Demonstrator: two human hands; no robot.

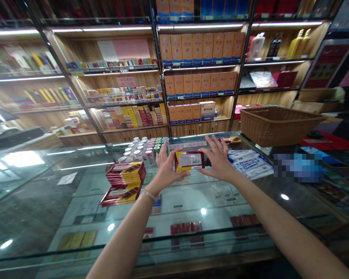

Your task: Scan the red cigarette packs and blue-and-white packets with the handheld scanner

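Observation:
A red and yellow box (pixel 189 161) with a white label is held up above the glass counter (pixel 75 201) between both my hands. My left hand (pixel 165 167) grips its left end, thumb underneath and fingers pointing up. My right hand (pixel 219 159) grips its right end in the same way. To the left on the counter lies a stack of similar red boxes (pixel 125 181), the lower ones shifted toward me. Small bottles with white and coloured caps (pixel 141 152) stand just behind the held box.
Blue and white packets (pixel 248 161) lie on the counter at right, with a woven basket (pixel 275 124) behind them. Wall shelves with orange boxes (pixel 200 48) and many small packs fill the back. More goods show under the glass.

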